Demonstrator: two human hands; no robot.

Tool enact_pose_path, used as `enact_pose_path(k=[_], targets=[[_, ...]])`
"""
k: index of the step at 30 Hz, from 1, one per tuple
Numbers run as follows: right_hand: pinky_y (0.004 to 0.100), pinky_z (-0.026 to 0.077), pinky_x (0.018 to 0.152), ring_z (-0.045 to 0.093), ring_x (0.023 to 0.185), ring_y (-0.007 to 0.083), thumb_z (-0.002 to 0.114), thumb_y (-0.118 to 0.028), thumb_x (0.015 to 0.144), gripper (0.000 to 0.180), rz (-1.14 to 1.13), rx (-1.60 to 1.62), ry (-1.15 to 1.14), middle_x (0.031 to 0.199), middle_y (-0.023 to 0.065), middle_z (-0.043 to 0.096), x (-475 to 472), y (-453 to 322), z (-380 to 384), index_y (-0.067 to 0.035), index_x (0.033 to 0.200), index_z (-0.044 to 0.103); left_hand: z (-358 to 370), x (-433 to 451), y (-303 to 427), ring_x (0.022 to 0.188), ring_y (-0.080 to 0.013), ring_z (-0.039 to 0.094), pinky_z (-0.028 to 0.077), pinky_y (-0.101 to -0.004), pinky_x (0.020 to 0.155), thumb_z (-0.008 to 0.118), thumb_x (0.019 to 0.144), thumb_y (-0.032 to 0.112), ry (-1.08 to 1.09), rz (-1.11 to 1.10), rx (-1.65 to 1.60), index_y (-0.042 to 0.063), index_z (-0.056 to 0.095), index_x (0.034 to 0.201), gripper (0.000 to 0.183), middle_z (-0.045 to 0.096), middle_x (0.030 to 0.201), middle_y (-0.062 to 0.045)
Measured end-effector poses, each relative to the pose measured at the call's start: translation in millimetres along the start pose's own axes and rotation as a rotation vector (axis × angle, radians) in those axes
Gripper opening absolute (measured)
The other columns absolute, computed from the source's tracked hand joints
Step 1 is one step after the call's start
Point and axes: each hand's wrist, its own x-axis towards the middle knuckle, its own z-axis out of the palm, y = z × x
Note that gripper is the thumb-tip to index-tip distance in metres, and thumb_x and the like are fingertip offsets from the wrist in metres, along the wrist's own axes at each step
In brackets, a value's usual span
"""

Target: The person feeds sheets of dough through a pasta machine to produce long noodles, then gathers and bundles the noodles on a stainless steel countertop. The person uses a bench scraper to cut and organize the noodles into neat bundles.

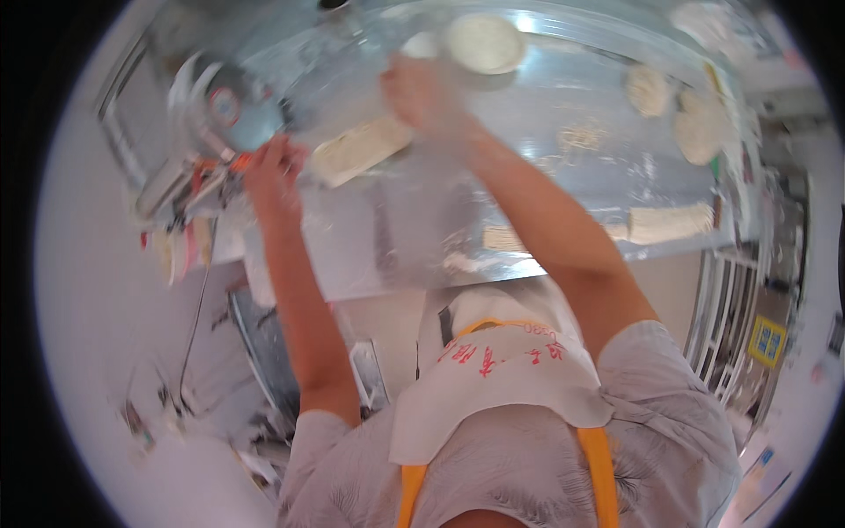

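Observation:
My left hand point(274, 175), fingers curled, is near the left end of a flat slab of pale dough point(362, 150) on the metal worktop point(422, 198). Whether it grips anything is not plain. Blurred by motion, my right hand point(417, 92) hovers past the slab's far right end with its fingers drawn in. Close beyond its fingertips is a small white object point(420, 46), too smeared to name. A round bowl of white powder point(485, 45), which looks like flour, stands to the right of that hand.
A scale-like device with a round dial point(224, 107) stands at left. Cut noodles point(672, 223) lie at the right front, with more noodle strips point(503, 237) beside my right forearm. Loose noodle scraps point(584, 136) and dough lumps point(698, 129) lie at right. A metal rack point(726, 310) stands below.

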Motion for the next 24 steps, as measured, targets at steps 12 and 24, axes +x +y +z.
enact_pose_path(k=[12, 24], targets=[[0.0453, 0.047, 0.065, 0.06, 0.071, 0.0338, 0.066, -0.013, 0.089, 0.018, -0.012, 0.495, -0.099, 0.077, 0.0166, 0.062, -103.0, 14.3, -101.8, 0.0, 0.086, 0.053, 7.6, -84.5, -91.9, 0.095, -0.0248, 0.067, 0.053, -0.0364, 0.089, 0.076, 0.089, 0.01, 0.221, 0.449, 0.952, -0.002, 0.067, 0.117, 0.032, 0.069, 0.103, -0.01], [0.0368, 0.052, 0.069, 0.066, 0.073, 0.0228, 0.074, -0.017, 0.09, 0.015, 0.827, 0.26, -0.041, 0.081, 0.0116, 0.071, -424.1, 303.7, -373.6, -0.002, 0.089, 0.071, 237.3, -385.4, -243.0, 0.069, -0.0114, 0.064, 0.054, -0.0254, 0.068, 0.078, 0.092, 0.012, 0.002, -0.339, 0.395, -0.003, 0.071, 0.106, 0.022, 0.069, 0.079, -0.004]])
